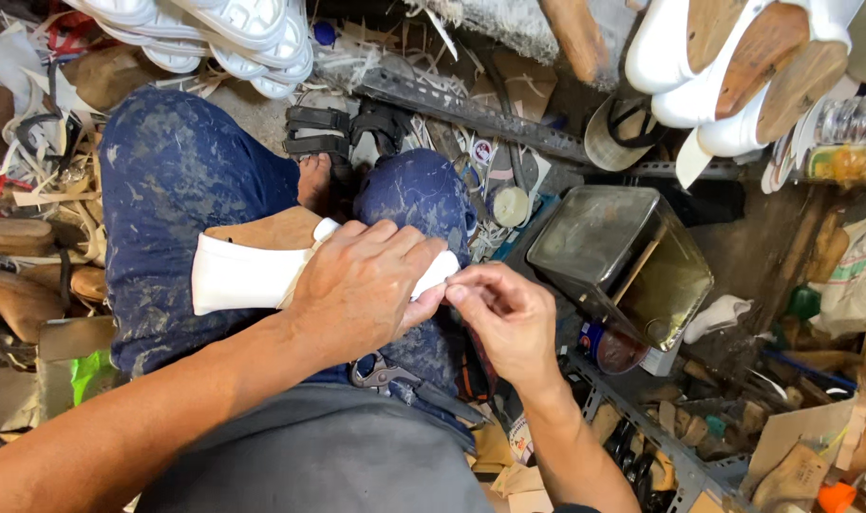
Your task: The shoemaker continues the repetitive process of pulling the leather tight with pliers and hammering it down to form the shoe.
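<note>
A: Legs (181, 190) in blue spotted trousers fill the middle. That is the biggest thing here. The person sits, and everything else is placed around those legs.

B: What is next biggest?

A: A square metal tin (623, 258), off to the right of the legs. It is open on top and a wooden stick leans inside it.

B: And up above the legs?

A: A stack of white soles (234, 33), past the knees. More white shoes on wooden forms (737, 66) hang far to the right of the legs.

B: What lies on the legs?

A: A white shoe upper on a wooden form (248, 271). It rests across the lap, right on top of the legs.

B: What do the hands do?

A: The left hand (362, 285) is closed over the right end of the white shoe upper and presses it down on the legs. The right hand (509, 318) sits just beside it, at the right edge of the legs. Its finger and thumb pinch shut on the white tip of the upper.

B: Anything smaller?

A: Black sandals (343, 128) are on the feet, past the knees. Metal pliers (381, 372) lie low on the lap, under the left hand.
</note>
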